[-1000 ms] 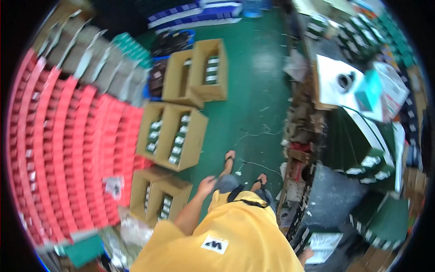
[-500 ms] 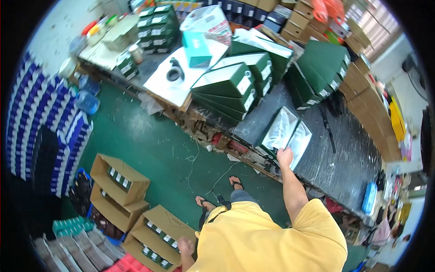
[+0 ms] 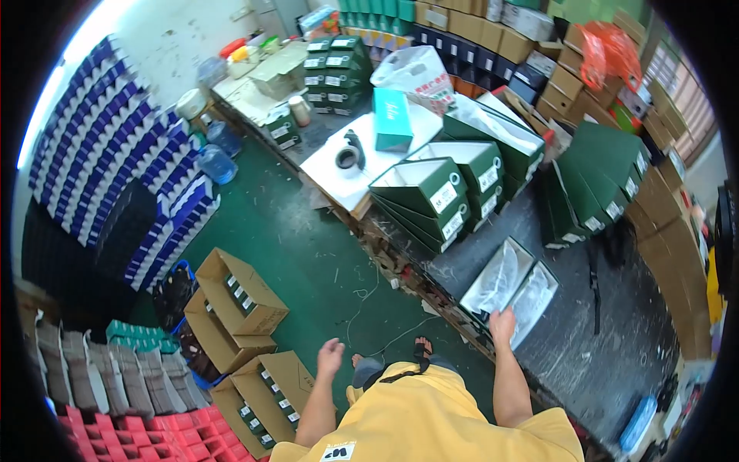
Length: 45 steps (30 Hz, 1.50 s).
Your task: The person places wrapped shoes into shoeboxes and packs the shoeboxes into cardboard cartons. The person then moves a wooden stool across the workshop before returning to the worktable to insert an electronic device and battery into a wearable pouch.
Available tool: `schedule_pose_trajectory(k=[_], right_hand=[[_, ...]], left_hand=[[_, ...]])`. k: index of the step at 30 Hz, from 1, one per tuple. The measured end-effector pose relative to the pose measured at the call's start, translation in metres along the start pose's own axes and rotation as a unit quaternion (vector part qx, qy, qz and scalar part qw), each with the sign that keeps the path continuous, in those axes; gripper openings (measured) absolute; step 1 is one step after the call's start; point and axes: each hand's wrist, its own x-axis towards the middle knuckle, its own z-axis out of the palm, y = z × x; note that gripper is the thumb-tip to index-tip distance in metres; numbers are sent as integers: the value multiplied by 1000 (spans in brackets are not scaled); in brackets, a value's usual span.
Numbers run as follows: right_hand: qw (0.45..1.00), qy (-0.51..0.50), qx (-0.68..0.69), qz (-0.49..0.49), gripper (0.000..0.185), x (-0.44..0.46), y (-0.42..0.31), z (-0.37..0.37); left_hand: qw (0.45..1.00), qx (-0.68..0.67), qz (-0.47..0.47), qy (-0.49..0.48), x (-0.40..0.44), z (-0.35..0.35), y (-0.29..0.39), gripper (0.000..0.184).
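Observation:
On the dark workbench lies an open green shoebox [image 3: 499,279] with white tissue paper inside. Its lid [image 3: 533,305], also lined with white paper, lies opened out alongside. My right hand [image 3: 503,325] grips the near edge where box and lid meet; the fingertips are partly hidden. Away from the bench, my left hand [image 3: 331,356] hangs over the green floor, fingers loosely curled and slightly apart, with nothing visible in it. The nearest things to it are cardboard cartons [image 3: 296,377] holding green shoeboxes.
Stacked open green shoeboxes [image 3: 439,189] stand farther along the workbench [image 3: 562,369], near a teal box [image 3: 392,119] and a black tape roll [image 3: 348,157]. More green boxes [image 3: 593,173] lean at the right. Blue and white stacks [image 3: 115,154] line the left wall. A thin cord lies on the floor.
My left hand has risen and moved forward, away from the cartons. My right hand stays on the shoebox's edge. The head view has shifted, and my feet stand closer to the bench.

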Motion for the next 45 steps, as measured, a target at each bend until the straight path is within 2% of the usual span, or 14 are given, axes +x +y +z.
schedule_pose_trajectory(k=[4,8,10,14,22,28,32,35,36,38,40,41,43,45], right_hand=[[1000,13,-14,-18,36,-2,16,-2],[998,46,4,-45,33,-5,14,2],[997,53,4,-48,32,-1,6,12],[996,86,4,-19,30,13,-29,30],[989,121,-5,90,52,29,-119,56],[955,283,-57,-72,48,-40,-137,52],[960,270,-13,-77,43,-121,-142,54],[983,181,27,3,43,-185,-112,72],[987,149,49,39,42,-205,-88,87],[988,-37,47,145,38,-247,-25,120],[929,-186,120,298,29,-296,33,153],[925,-172,128,315,29,-310,40,149],[868,-346,35,354,26,-340,44,139],[876,-308,67,366,27,-359,67,156]], left_hand=[[989,143,42,21,-29,15,12,47],[985,163,-23,47,-18,-19,-61,48],[971,52,-231,43,-11,-45,-80,45],[954,-4,-297,49,10,-97,-92,42],[980,-31,-197,11,111,-179,-19,45],[985,5,-170,-33,185,-210,28,40],[979,89,-150,-110,211,-199,57,46],[978,15,-16,-208,206,-152,119,52],[964,-16,40,-263,193,-130,157,59],[899,-45,197,-388,143,-86,251,74],[796,-98,320,-505,62,-50,339,79],[735,-135,358,-560,11,-40,382,78],[592,-133,464,-646,-78,-30,447,61],[391,-119,487,-772,-145,-17,484,46]])
